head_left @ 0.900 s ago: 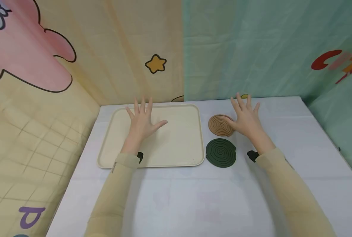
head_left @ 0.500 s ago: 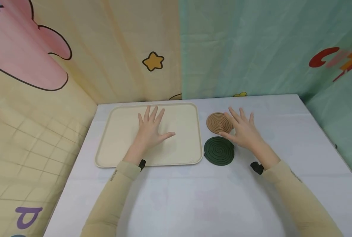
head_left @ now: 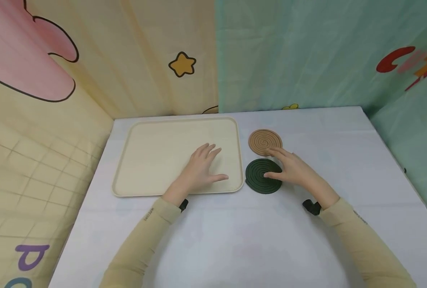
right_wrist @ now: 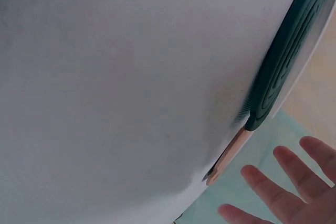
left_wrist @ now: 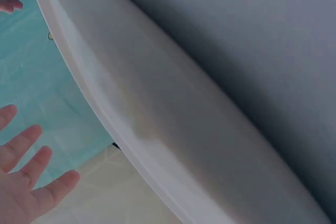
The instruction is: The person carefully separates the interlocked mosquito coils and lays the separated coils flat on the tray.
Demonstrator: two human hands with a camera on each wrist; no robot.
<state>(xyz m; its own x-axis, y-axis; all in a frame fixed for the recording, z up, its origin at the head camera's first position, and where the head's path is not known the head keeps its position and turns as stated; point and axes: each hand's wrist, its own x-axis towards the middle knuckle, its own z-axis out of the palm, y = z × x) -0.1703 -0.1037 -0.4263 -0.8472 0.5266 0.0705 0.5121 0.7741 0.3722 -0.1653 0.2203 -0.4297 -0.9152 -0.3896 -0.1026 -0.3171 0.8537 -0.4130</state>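
A dark green spiral coaster point(head_left: 258, 176) lies flat on the table, just in front of a tan spiral coaster point(head_left: 265, 140). Above their right edges is my right hand point(head_left: 289, 168), fingers spread with the thumb over the green one; it holds nothing. In the right wrist view both the green coaster point(right_wrist: 283, 51) and the tan coaster point(right_wrist: 231, 156) appear edge-on, apart from the fingers. My left hand point(head_left: 200, 168) hovers over the right part of a cream tray point(head_left: 156, 152), thumb pointing right, holding nothing. The left wrist view has its spread fingers point(left_wrist: 37, 163) beside the tray's rim.
A white cloth covers the table point(head_left: 242, 240). Behind it hang a yellow curtain point(head_left: 145, 60) and a green curtain point(head_left: 307, 56) with cartoon prints. The tray's right rim stands close to the green coaster.
My left hand has moved right and nearer across the tray. The right hand has come nearer, from beside the tan coaster to over the green one. The camera view has shifted slightly.
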